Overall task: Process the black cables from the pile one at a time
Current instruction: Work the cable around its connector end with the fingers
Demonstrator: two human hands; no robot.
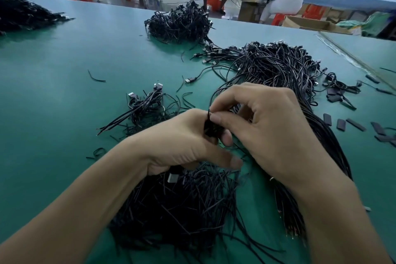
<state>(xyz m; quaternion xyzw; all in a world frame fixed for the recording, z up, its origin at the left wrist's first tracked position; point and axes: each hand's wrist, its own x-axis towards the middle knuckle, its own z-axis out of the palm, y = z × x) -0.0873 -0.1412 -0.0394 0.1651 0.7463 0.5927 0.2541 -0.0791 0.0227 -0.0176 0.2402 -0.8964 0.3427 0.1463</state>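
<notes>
My left hand [182,139] and right hand [278,133] both pinch one black cable [209,125], pile [182,210] beneath them. Light, floppy, probably tangles easily; best held near its end.

My left hand [177,141] and right hand [274,130] touch above the table [64,92], and both pinch one cable [209,122] between them. Under them, closest to me, lies the near heap [182,210]. Behind my right hand spreads the big pile [278,64]. Behind my left hand lies a small bundle [145,103]. Further back sits the far heap [180,22]. Short pieces [340,124] lie at the right.
</notes>
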